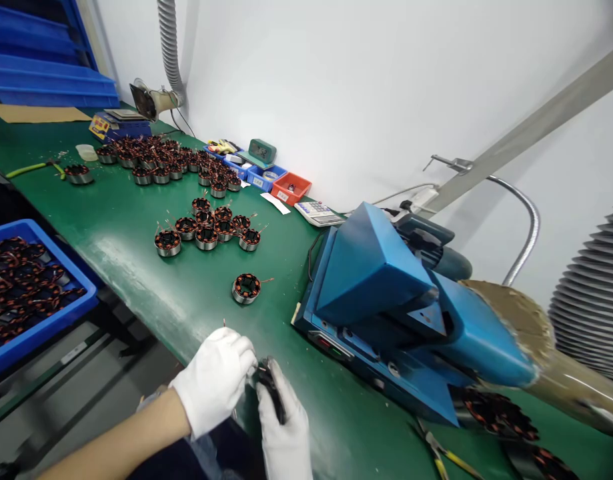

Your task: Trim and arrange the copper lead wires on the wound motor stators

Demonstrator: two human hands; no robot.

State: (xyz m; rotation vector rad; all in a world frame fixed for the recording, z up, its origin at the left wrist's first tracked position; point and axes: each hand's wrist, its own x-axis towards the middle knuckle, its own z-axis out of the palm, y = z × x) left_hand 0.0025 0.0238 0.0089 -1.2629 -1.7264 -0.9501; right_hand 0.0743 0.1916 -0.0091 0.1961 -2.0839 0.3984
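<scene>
Evidently midway — both gloved hands, left hand [213, 380] and right hand [285, 430], gripped one stator [269, 390]; many stators [206, 227] lay on the counter [136, 220], more in the blue bin [41, 320].

Green bench top [136, 220] runs along white wall. Lone wound stator [246, 289] sits apart, near bench middle. Cluster of 8 stators [206, 227] beyond it; larger group [161, 160] farther back. Blue bin [33, 293] of stators at left, below bench edge. Blue machine [386, 300] at right, grey calculator [319, 213] just behind it. Orange tray [291, 188] beside small blue trays [261, 177]. Yellow-handled pliers [443, 457] lie near front right edge. Ribbed grey hose [170, 47] hangs at wall.
</scene>
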